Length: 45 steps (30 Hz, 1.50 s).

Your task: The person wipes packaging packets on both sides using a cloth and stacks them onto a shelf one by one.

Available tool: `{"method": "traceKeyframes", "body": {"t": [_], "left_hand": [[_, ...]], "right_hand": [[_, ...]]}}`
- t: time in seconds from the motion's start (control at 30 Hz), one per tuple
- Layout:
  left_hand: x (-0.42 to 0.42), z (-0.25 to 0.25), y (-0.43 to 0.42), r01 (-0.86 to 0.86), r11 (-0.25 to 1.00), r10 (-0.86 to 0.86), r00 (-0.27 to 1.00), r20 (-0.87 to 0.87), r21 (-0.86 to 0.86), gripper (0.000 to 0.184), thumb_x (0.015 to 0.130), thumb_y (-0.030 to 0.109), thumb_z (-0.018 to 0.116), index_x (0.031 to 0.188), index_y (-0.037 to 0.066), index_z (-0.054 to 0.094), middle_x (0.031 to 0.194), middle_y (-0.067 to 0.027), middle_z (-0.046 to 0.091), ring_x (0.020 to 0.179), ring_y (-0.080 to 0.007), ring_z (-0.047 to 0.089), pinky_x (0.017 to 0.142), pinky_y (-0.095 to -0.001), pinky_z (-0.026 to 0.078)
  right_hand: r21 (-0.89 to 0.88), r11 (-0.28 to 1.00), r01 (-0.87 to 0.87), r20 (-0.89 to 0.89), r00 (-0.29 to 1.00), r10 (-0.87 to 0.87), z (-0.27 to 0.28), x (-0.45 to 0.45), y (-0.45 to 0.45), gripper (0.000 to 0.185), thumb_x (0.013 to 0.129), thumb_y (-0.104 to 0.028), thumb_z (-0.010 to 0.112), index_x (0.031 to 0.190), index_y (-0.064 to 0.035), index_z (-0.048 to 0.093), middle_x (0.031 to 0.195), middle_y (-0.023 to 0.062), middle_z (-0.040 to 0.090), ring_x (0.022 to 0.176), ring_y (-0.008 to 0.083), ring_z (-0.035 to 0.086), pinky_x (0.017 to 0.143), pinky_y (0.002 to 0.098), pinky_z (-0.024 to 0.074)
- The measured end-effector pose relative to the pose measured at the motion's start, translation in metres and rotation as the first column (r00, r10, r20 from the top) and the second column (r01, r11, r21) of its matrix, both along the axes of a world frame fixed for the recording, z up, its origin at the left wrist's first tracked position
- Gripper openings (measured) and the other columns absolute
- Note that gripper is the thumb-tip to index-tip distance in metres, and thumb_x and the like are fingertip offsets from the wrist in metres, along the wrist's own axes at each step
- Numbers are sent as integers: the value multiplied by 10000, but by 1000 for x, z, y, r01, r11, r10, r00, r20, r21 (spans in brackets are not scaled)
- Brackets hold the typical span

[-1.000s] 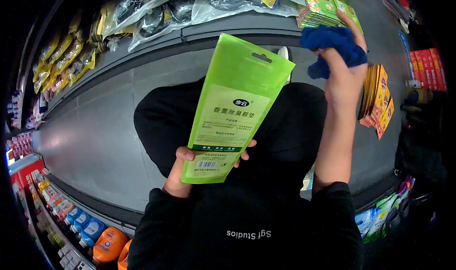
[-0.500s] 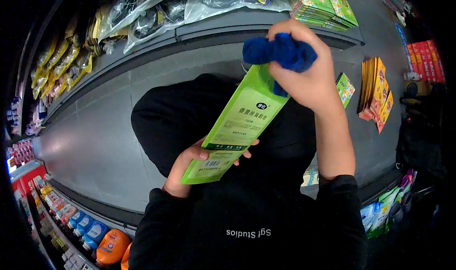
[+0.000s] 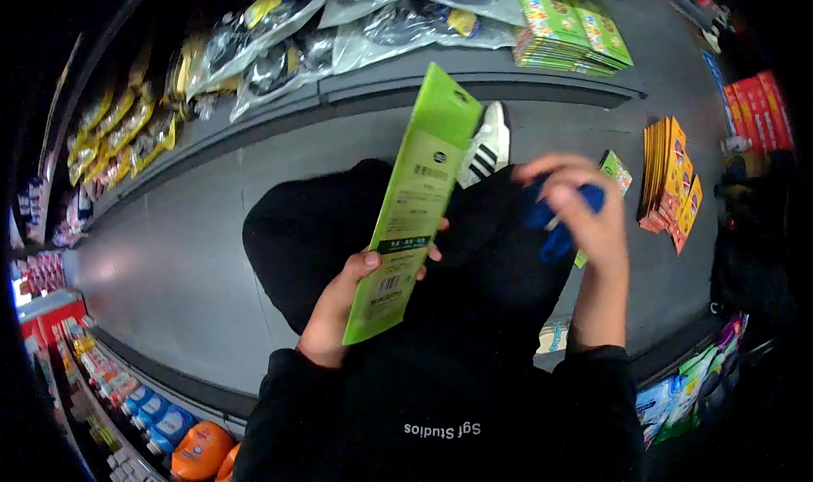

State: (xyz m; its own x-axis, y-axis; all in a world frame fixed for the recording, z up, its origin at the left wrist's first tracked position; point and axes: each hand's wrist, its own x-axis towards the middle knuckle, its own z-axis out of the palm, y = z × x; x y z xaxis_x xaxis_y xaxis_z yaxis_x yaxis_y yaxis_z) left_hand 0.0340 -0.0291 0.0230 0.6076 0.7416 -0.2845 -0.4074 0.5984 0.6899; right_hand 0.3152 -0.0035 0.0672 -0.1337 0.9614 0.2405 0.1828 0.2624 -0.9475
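My left hand [image 3: 339, 300] is closed around the lower part of a flat green insole packet [image 3: 411, 207], thumb in front and fingertips showing at its far edge. The packet tilts up and away, its printed back with a barcode facing me. To its right, my right hand [image 3: 593, 215] is closed on a crumpled dark blue cloth [image 3: 557, 243], smeared by motion. The cloth hangs apart from the packet, over my dark trouser leg. A white shoe with black stripes [image 3: 487, 147] shows just behind the packet's top end.
A low shelf [image 3: 381, 96] ahead bears plastic-bagged goods [image 3: 398, 37] and a stack of green packets [image 3: 576, 37]. Orange packets [image 3: 665, 177] stand on the floor at right, beside another green packet [image 3: 616, 170]. Detergent bottles [image 3: 199, 448] line the lower-left shelf.
My right hand has drawn the blue cloth away from the packet's top, down and to the right. The packet now stands more upright, and the striped shoe has come into view.
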Motion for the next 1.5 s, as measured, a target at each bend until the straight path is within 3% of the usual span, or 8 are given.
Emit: {"method": "traceKeyframes", "body": {"t": [0.23,0.43,0.63,0.8,1.03,1.13,1.2,1.5], "left_hand": [[54,-8,68,29,984,-4,990,-141,177,1098,577,687,678,1409,61,329,1266,-138,465,954,-192,510,693,-286,436],[163,31,84,-178,944,282,874,-395,279,593,894,60,607,1376,26,262,1060,-150,598,975,-197,598,797,-316,504],[209,24,106,-212,856,345,914,-215,471,670,889,-71,512,1434,32,135,1220,-205,541,1118,-220,545,916,-313,454],[228,32,131,-152,831,327,911,-249,535,692,908,-27,503,1440,39,65,1150,-208,584,1012,-191,601,883,-315,469],[225,16,191,-139,795,414,836,-360,590,438,889,100,614,1254,-76,447,806,-66,623,640,-88,544,536,-216,432],[219,23,226,-3,728,446,762,-469,686,410,871,122,646,1184,-111,519,648,-19,587,527,-60,492,480,-198,384],[216,25,246,63,685,425,774,-469,725,396,869,140,652,1161,-104,544,645,-19,586,528,-58,489,477,-198,379],[218,-3,279,302,473,659,503,-560,828,386,823,215,688,1053,-87,618,623,-50,609,543,-89,528,542,-257,434]], "right_hand": [[-84,990,-113,105,987,122,-11,-16,-51,450,749,-166,760,1168,-68,627,936,138,675,822,287,648,768,332,506],[-92,981,169,-4,986,-170,-8,4,-67,581,676,-256,830,1145,0,600,972,168,660,855,265,657,781,328,507],[-312,761,569,-290,706,-646,-31,56,-52,194,824,-79,700,975,2,610,852,29,640,698,71,571,620,200,453],[-473,764,439,-645,417,-640,-43,85,22,217,822,-87,703,996,14,622,834,61,657,688,110,600,604,237,481],[-377,796,473,-634,496,-594,-49,100,130,224,809,-112,722,948,44,640,843,59,660,697,114,597,631,249,470],[-126,791,598,-431,686,-587,-48,110,156,296,797,-211,734,916,49,656,784,74,668,684,124,607,621,274,474],[134,819,559,128,809,-573,-30,126,165,352,794,-326,740,835,16,664,686,39,635,609,86,568,553,257,446],[173,830,531,534,657,-532,-32,134,192,476,763,-444,692,859,22,676,611,125,631,563,225,637,564,348,492]]}}
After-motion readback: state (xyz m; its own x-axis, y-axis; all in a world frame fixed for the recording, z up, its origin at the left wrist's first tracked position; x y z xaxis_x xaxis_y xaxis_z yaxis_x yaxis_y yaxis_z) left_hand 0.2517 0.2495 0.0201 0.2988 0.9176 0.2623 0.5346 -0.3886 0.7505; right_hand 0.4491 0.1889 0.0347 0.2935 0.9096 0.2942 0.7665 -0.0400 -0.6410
